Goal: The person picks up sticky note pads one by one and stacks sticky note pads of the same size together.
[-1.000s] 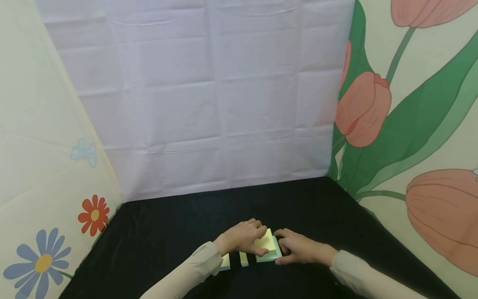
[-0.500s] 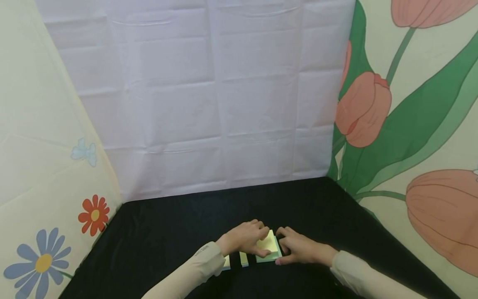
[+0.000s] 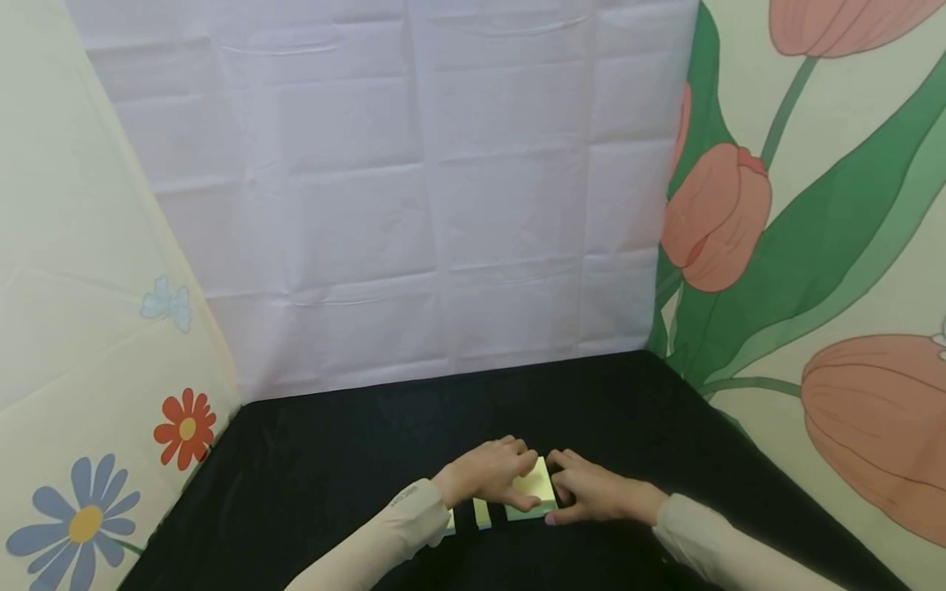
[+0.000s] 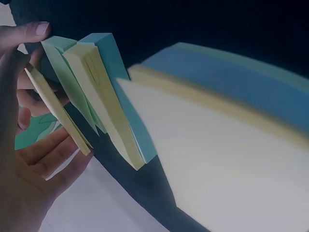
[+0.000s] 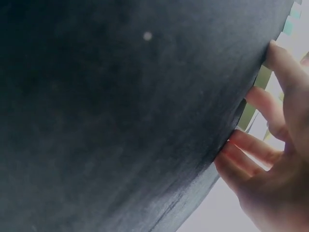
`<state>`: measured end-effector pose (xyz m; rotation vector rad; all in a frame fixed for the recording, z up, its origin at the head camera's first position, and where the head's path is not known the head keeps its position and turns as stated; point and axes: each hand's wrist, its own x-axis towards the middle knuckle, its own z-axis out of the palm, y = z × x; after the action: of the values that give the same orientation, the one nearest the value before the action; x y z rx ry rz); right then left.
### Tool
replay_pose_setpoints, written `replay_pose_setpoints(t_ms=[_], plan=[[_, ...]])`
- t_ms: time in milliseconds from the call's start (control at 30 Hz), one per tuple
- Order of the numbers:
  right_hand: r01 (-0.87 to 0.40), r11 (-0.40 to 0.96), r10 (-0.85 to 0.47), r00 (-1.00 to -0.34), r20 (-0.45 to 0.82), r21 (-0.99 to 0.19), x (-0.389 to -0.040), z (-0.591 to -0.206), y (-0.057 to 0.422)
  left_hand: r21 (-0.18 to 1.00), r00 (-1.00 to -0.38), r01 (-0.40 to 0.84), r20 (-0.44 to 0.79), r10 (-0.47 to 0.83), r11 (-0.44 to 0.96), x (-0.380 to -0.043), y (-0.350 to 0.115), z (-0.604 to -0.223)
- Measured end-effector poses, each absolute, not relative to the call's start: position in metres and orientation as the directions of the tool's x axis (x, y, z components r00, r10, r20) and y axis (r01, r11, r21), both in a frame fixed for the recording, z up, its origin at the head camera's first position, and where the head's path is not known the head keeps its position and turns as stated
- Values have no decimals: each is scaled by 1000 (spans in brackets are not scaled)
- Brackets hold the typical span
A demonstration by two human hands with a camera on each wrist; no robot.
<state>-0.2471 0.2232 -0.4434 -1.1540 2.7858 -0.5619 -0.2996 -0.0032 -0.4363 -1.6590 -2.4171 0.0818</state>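
My left hand (image 3: 489, 474) holds a thin yellow sticky note pad (image 3: 539, 484) by its edges, thumb at the near side and fingers at the far side. Beneath it lies a light green sticky note pad (image 4: 72, 82), mostly covered in the head view. My right hand (image 3: 591, 491) curls at the green pad's right side, with thumb and forefinger at its near and far corners. In the left wrist view, the right thumb (image 4: 39, 30) meets a corner of the green pad.
Left of the pads, partly under my left forearm, stand a narrow yellow and blue stack (image 4: 108, 111) and a larger layered stack (image 4: 212, 159). Black cloth (image 3: 355, 460) covers the table. A white sheet (image 3: 443, 205) hangs behind, with flower-printed cloths on both sides.
My left hand has moved a little to the right with the yellow pad, which now lines up more closely over the green pad. The right hand stays in place.
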Motion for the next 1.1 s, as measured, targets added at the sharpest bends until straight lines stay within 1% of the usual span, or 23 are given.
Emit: replay_pose_setpoints(t_ms=[300, 467, 733, 1100], plan=[[-693, 603, -729, -680, 81, -395, -247, -441, 224, -134, -360, 918, 110, 926, 373, -297, 2, -439], [-688, 604, -720, -687, 94, -403, -247, -440, 224, -130, -380, 912, 81, 921, 388, -296, 2, -442], [-687, 601, -717, -689, 104, -409, -247, -440, 225, -166, -384, 904, 85, 919, 393, -296, 3, -446], [-677, 606, -712, -696, 95, -416, -248, -442, 226, -148, -398, 902, 76, 914, 405, -296, 4, -449]])
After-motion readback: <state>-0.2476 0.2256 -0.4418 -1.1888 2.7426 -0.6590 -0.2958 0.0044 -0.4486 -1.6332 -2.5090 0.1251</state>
